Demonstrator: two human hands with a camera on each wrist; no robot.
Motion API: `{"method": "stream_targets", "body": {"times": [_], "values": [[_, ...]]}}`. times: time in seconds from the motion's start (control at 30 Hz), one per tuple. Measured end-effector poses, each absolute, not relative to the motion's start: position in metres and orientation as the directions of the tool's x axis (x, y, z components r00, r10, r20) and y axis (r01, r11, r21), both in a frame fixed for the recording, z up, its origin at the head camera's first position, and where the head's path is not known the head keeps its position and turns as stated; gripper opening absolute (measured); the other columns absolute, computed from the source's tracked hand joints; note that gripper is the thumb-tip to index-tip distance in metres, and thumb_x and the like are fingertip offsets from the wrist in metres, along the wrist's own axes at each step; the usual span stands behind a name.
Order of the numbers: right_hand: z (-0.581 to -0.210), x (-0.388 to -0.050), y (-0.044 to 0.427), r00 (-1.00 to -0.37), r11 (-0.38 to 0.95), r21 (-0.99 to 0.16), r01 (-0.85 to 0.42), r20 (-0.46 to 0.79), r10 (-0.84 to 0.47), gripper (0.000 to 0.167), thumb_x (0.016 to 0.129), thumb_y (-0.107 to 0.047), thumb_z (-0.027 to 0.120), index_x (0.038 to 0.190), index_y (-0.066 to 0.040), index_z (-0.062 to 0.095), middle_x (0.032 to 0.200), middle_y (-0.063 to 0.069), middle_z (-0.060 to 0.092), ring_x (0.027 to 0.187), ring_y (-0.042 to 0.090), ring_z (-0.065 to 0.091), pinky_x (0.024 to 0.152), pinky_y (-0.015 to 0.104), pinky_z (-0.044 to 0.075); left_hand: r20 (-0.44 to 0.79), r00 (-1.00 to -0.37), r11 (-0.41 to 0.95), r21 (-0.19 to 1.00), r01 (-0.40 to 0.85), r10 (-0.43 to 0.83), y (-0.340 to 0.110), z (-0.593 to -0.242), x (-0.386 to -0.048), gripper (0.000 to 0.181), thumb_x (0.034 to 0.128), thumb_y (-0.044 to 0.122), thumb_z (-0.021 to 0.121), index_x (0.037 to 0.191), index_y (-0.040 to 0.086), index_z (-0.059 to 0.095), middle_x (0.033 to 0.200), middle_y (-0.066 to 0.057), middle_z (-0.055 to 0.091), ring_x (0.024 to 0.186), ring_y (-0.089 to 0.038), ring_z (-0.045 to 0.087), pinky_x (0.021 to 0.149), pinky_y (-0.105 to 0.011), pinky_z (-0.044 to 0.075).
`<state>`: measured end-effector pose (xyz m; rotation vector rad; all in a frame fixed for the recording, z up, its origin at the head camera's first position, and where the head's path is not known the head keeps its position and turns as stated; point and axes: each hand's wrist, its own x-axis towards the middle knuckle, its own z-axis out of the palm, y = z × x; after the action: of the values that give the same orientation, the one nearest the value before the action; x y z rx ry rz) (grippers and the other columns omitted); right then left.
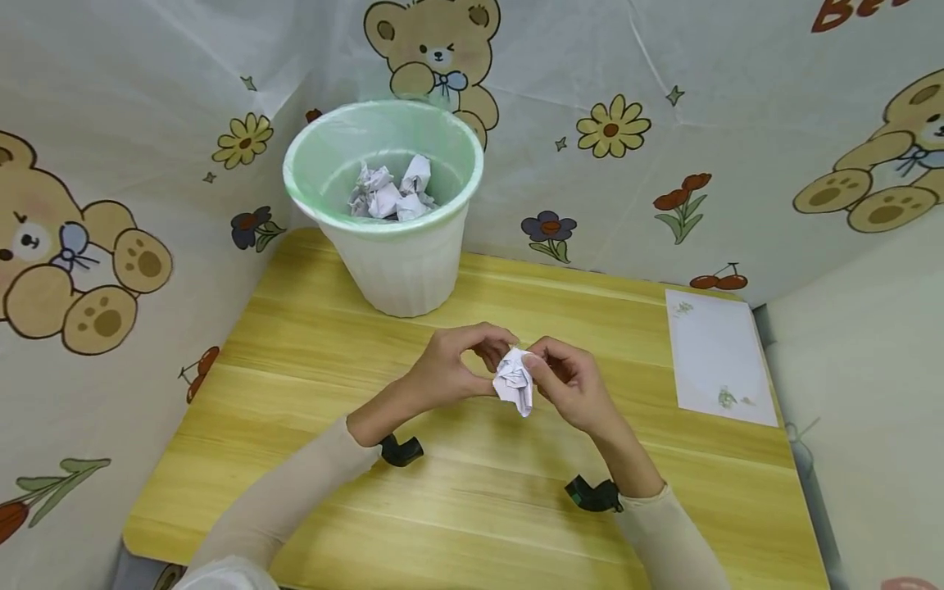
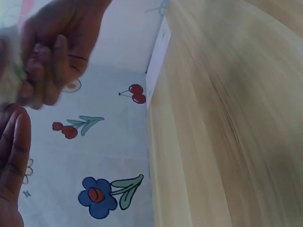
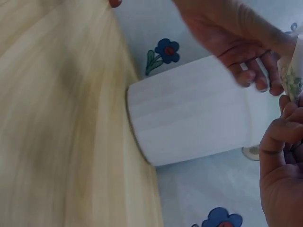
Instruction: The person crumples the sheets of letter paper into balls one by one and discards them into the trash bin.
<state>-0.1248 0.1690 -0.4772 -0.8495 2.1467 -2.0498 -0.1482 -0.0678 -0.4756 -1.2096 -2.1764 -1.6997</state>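
A crumpled sheet of white paper is between both hands above the table. My right hand pinches its right side, thumb on the near face. At the paper's left edge, my left hand holds it between thumb and curved fingers. Green print shows on the paper in the right wrist view, where the left hand reaches in from the top. The left wrist view cuts the paper off at its edge, beside the right hand's curled fingers. Part of the left fingers is hidden behind the paper.
A white bin with a pale green liner stands at the table's back left, with several crumpled papers inside. A flat printed sheet lies at the right edge of the wooden table. A patterned curtain hangs behind.
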Motion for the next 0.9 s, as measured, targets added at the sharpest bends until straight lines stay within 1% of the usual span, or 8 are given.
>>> {"method": "stream_targets", "body": {"times": [0.13,0.37,0.5,0.6,0.67,0.77,0.83,0.9], "values": [[-0.483,-0.123,0.167,-0.830,0.004,-0.912,-0.411,0.372,-0.417,0.021,0.105,0.010,0.055,0.098,-0.003,0.069,0.065,0.006,0.050,0.052,0.009,0.042,0.044,0.025,0.038,0.558,-0.642,0.061,0.728,0.682,0.525,-0.068,-0.471,-0.147,0.049,0.0757,0.013,0.099,0.118,0.007,0.075,0.104,-0.005,0.081,0.086,-0.008,0.075,0.078,-0.023,0.064],[-0.485,-0.119,0.159,-0.817,0.073,-0.864,-0.499,0.441,-0.371,0.022,0.103,0.010,0.060,0.097,-0.006,0.074,0.071,0.007,0.066,0.054,0.008,0.055,0.047,0.020,0.047,0.374,-0.775,-0.004,0.902,0.433,0.510,-0.066,-0.472,-0.147,0.030,0.0811,0.009,0.095,0.102,0.014,0.075,0.095,-0.003,0.075,0.082,-0.010,0.073,0.074,-0.031,0.065],[-0.484,-0.116,0.160,-0.836,0.057,-0.886,-0.459,0.410,-0.366,0.021,0.106,0.009,0.055,0.099,-0.002,0.072,0.070,0.008,0.064,0.051,0.010,0.057,0.043,0.026,0.051,0.322,-0.792,-0.097,0.943,0.319,0.518,-0.062,-0.475,-0.152,0.021,0.0865,-0.001,0.088,0.097,0.007,0.071,0.094,-0.010,0.072,0.081,-0.013,0.072,0.075,-0.029,0.065],[-0.482,-0.116,0.164,-0.832,-0.011,-0.910,-0.414,0.383,-0.402,0.020,0.106,0.012,0.051,0.109,0.004,0.069,0.078,0.014,0.064,0.060,0.016,0.063,0.050,0.032,0.057,0.327,-0.810,-0.150,0.945,0.291,0.487,-0.061,-0.475,-0.155,0.019,0.0874,-0.006,0.084,0.094,0.001,0.068,0.093,-0.013,0.070,0.080,-0.013,0.072,0.075,-0.027,0.064],[-0.480,-0.115,0.166,-0.818,-0.011,-0.909,-0.417,0.380,-0.432,0.019,0.102,0.012,0.059,0.117,0.004,0.067,0.088,0.017,0.067,0.073,0.017,0.068,0.061,0.031,0.062,0.333,-0.825,-0.170,0.943,0.286,0.456,-0.062,-0.473,-0.156,0.018,0.0872,-0.008,0.084,0.091,-0.001,0.067,0.091,-0.012,0.069,0.079,-0.012,0.072,0.073,-0.026,0.064],[-0.478,-0.116,0.167,-0.810,0.041,-0.887,-0.459,0.400,-0.429,0.033,0.090,0.013,0.075,0.120,0.000,0.068,0.096,0.013,0.070,0.082,0.012,0.068,0.072,0.026,0.063,0.331,-0.836,-0.177,0.943,0.280,0.437,-0.063,-0.471,-0.155,0.017,0.0871,-0.009,0.083,0.089,-0.002,0.068,0.089,-0.011,0.069,0.076,-0.010,0.071,0.070,-0.024,0.063],[-0.478,-0.117,0.165,-0.811,0.085,-0.865,-0.495,0.424,-0.404,0.035,0.084,0.012,0.082,0.114,-0.003,0.071,0.095,0.009,0.071,0.081,0.008,0.065,0.072,0.022,0.060,0.327,-0.833,-0.184,0.945,0.271,0.447,-0.062,-0.470,-0.153,0.015,0.0880,-0.010,0.082,0.089,-0.003,0.069,0.088,-0.014,0.070,0.075,-0.010,0.072,0.069,-0.025,0.063],[-0.478,-0.118,0.162,-0.805,0.098,-0.845,-0.526,0.457,-0.379,0.029,0.085,0.011,0.081,0.107,-0.005,0.072,0.090,0.006,0.070,0.075,0.006,0.062,0.067,0.021,0.056,0.332,-0.823,-0.193,0.943,0.272,0.461,-0.062,-0.469,-0.151,0.013,0.0887,-0.011,0.081,0.090,-0.004,0.070,0.089,-0.019,0.072,0.075,-0.010,0.073,0.069,-0.027,0.065]]}}
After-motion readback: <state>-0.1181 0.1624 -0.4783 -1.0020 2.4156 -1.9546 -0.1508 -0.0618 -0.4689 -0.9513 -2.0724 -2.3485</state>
